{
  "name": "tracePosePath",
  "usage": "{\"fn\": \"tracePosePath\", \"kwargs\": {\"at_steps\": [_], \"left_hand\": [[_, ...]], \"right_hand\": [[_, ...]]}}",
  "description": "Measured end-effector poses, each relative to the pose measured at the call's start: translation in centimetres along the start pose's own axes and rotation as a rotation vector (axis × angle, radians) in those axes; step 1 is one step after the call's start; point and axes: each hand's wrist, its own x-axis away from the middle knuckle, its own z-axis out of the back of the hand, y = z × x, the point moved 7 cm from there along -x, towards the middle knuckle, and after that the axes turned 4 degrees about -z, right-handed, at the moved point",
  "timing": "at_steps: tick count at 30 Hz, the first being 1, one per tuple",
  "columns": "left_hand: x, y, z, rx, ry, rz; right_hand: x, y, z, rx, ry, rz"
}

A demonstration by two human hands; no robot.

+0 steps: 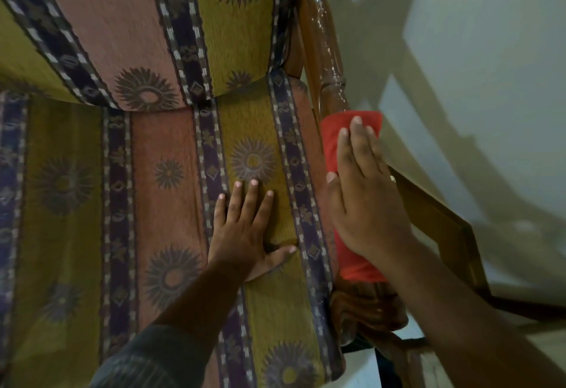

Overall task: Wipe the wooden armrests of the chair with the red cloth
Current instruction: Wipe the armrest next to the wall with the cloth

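Patterned seat cushion (159,204) under flat left hand (245,231); right hand (364,204), fingers spread, pressing red cloth (337,142) mid wooden armrest (324,41). Other armrest unseen, probably undone.

This looks like a room in a home. An upholstered chair (183,142) fills most of the view, its seat and back covered in woven fabric with stripes of olive, salmon and navy and sunburst motifs, the sort of furniture kept in a living room. Its armrest (324,41) is turned, glossy brown wood. Beside the chair runs a plain pale wall (490,51), with a lighter floor (361,369) just visible below. The light is dim and indoor.
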Motion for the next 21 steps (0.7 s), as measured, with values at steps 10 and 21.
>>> {"fn": "tracePosePath", "kwargs": {"at_steps": [10,21], "left_hand": [[0.0,0.0,-0.4,-0.007,0.037,-0.014],[0.1,0.0,-0.3,-0.029,0.031,0.001]], "right_hand": [[2.0,-0.2,-0.1,0.110,0.027,-0.001],[1.7,2.1,0.2,-0.334,-0.032,-0.185]]}}
